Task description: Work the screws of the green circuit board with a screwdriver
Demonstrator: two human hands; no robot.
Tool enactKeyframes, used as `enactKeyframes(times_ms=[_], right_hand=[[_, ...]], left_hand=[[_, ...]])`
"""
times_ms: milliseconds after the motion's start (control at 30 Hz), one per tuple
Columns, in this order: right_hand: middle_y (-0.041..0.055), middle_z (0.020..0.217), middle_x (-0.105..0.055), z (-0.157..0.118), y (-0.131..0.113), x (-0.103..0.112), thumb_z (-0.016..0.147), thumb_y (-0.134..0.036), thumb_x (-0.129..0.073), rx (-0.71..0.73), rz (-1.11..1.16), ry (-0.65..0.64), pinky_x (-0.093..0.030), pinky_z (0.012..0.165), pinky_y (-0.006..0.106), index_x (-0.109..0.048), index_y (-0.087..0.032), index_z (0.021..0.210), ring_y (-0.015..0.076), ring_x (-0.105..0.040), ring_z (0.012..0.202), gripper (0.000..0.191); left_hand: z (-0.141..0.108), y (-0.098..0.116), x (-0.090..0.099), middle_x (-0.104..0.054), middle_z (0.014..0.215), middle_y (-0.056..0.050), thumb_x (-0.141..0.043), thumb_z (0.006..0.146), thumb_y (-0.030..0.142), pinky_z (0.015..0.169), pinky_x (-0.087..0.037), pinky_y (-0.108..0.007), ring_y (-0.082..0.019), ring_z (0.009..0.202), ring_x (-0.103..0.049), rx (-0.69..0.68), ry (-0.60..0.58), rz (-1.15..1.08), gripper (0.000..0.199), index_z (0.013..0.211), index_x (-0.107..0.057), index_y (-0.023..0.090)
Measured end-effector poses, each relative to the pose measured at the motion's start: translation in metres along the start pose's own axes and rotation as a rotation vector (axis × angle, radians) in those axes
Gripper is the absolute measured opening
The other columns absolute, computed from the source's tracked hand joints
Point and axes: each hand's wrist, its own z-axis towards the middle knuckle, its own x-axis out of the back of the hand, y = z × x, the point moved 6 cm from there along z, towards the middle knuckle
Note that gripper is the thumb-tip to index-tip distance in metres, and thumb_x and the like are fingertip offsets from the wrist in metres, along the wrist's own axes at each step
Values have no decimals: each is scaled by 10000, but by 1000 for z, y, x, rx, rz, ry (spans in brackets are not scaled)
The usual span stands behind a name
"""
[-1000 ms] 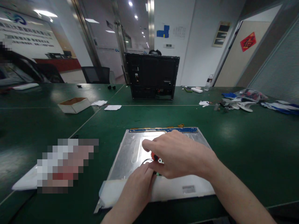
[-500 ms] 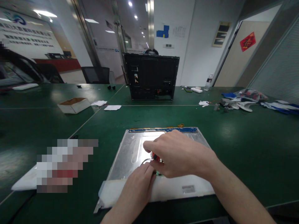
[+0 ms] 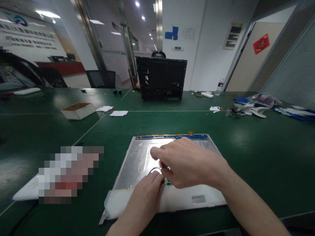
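A flat silver display panel (image 3: 130,165) lies in front of me, with a blue circuit strip (image 3: 197,137) along its far edge and a whitish film (image 3: 182,198) across its near side. Over the panel's middle, my right hand (image 3: 192,164) is closed around a red-and-black handle, apparently a screwdriver (image 3: 163,164); its tip is hidden. My left hand (image 3: 146,193) rests on the near part, fingertips pressed together beside a small green circuit board (image 3: 167,181) and a thin dark cable (image 3: 154,168). What those fingertips pinch, if anything, is hidden.
Across the green table (image 3: 246,157) a person holds up a black monitor housing (image 3: 161,78). An open box (image 3: 78,111) and papers (image 3: 118,113) lie left. At right are a water bottle (image 3: 220,86), assorted parts (image 3: 242,108) and gloves (image 3: 295,113). A blurred-out patch covers a white item (image 3: 27,190).
The black monitor housing has moved away from me and looks narrower; part of a hand now shows at its left edge. My hands have hardly moved.
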Motion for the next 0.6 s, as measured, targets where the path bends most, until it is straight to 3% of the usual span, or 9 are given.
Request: enactKeyframes(times_ms=[167, 300, 467, 600], right_hand=[[36, 771, -679, 3, 5, -1, 882, -373, -524, -70, -15, -36, -266, 490, 273, -580, -199, 887, 183, -626, 681, 183], [36, 790, -682, 2, 4, -1, 866, -290, -531, -61, -19, -37, -252, 486, 274, -568, -192, 924, 173, -619, 668, 119], [25, 832, -684, 0, 0, 0, 800, -221, -556, 9, 19, 9, -233, 461, 273, -526, -181, 974, 167, -601, 647, 181], [21, 748, -678, 1, 4, 1, 847, -340, -542, -27, -11, 44, -206, 459, 279, -562, -188, 894, 173, -601, 618, 160]], left_hand=[[-1, -1, -1, -653, 920, -88, -395, 848, 99, 721, -509, -365, -250, 849, -632, -23, 21, -12, 213, 914, -575, 191], [-1, -1, 1, -653, 956, -87, -387, 853, 98, 731, -507, -365, -243, 862, -629, -1, 1, -39, 227, 951, -570, 192], [1, 1, 1, -647, 929, -95, -387, 848, 96, 733, -510, -367, -248, 857, -624, 6, -31, -10, 201, 892, -565, 180], [0, 0, 0, -646, 901, -85, -396, 843, 82, 731, -508, -355, -243, 849, -627, -3, -5, 23, 209, 897, -567, 189]])
